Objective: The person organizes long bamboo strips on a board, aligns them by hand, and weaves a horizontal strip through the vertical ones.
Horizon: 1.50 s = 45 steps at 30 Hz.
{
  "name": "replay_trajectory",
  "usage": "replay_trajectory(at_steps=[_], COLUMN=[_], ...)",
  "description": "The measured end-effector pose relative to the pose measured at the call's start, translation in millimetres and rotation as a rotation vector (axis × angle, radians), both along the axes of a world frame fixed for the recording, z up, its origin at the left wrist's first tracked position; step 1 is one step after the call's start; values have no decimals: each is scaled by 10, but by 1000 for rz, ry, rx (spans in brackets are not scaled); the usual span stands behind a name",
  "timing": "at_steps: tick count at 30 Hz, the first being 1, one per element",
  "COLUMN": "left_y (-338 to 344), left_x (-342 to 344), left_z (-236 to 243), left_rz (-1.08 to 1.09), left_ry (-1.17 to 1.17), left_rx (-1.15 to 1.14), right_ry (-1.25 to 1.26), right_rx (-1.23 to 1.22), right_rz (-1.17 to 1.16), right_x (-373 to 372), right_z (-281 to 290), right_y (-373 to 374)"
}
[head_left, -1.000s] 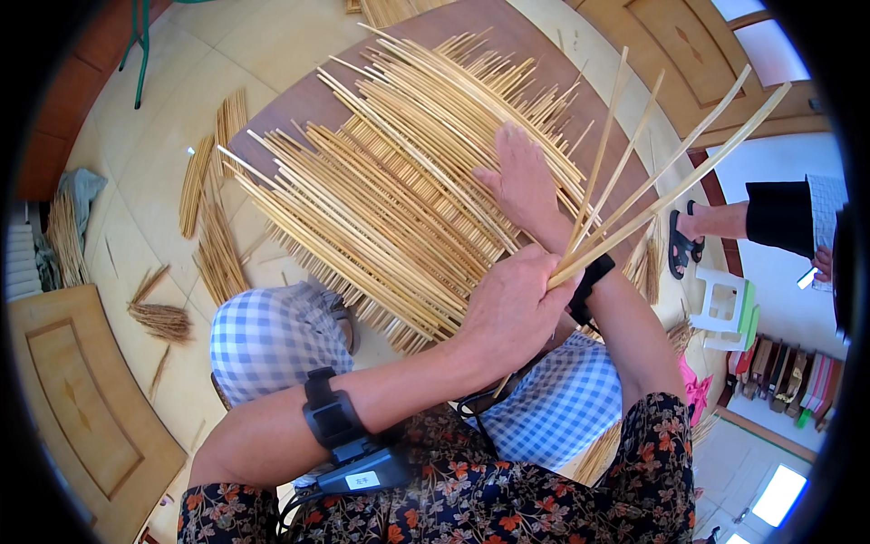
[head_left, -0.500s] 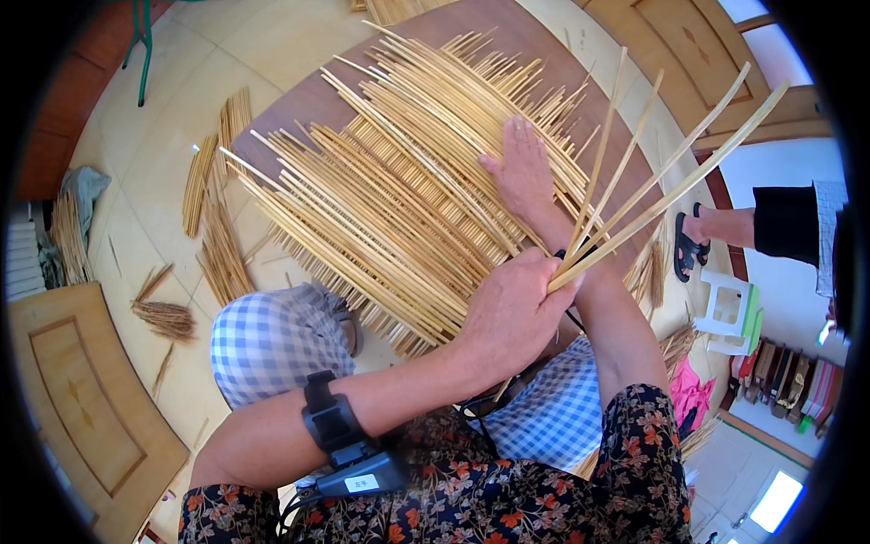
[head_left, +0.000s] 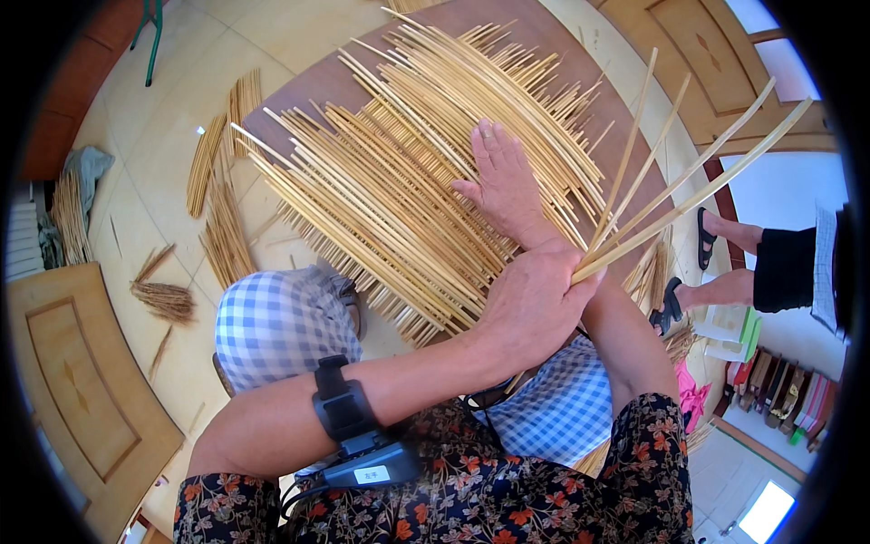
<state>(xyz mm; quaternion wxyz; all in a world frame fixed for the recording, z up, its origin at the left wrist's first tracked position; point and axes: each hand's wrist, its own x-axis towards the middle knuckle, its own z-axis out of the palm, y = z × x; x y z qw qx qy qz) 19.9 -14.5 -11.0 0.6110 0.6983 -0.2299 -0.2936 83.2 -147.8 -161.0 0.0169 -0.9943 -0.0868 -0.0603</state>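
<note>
A layered, crisscrossed sheet of straw-coloured reed stalks (head_left: pixel 390 218) lies over the table in front of me. My right hand (head_left: pixel 507 186) rests flat on its top layer, thumb apart and fingers stretched toward the far side. Crossing over my right forearm, my left hand (head_left: pixel 544 299) is closed around a few long loose reed stalks (head_left: pixel 754 156). Their free ends fan out up and to the right, and their lower ends pass under my hand. A dark strap with a small box (head_left: pixel 349 408) sits on my left forearm.
The brown tabletop (head_left: pixel 308 100) shows around the reeds. Several stalk bundles (head_left: pixel 227 227) and a brushy bundle (head_left: pixel 168 299) lie on the tiled floor at left. Another person's legs (head_left: pixel 716 295) stand at right, near a white and green stool (head_left: pixel 739 331) and a shelf (head_left: pixel 788 390).
My right hand has shifted left across the top reeds. My left hand, still gripping the loose stalks, has moved slightly right. The other person's second leg has come into view.
</note>
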Motion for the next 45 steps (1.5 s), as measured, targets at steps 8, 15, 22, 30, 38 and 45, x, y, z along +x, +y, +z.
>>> replay_trajectory(at_steps=[8,15,22,30,38,45], left_y=[-29,-1,-3,-25,-50,-24], left_x=[-22,1,-27,-51,-80,-52], left_z=[-23,10,-19,-47,29,-7], left_rz=[41,11,38,26,42,61], left_ry=[0,62,14,-48,-30,-53], left_rx=[-32,0,-32,-37,-53,-64], right_ry=[21,-2,-99,-190,-40,112], right_rx=[2,64,223,264,391,427], right_rz=[-66,10,283,286,23,-149], right_x=[-33,-91,-266,-435,-418,-319], right_z=[-53,97,185,209,326,304], right_y=[-29,107,279,277,355,412])
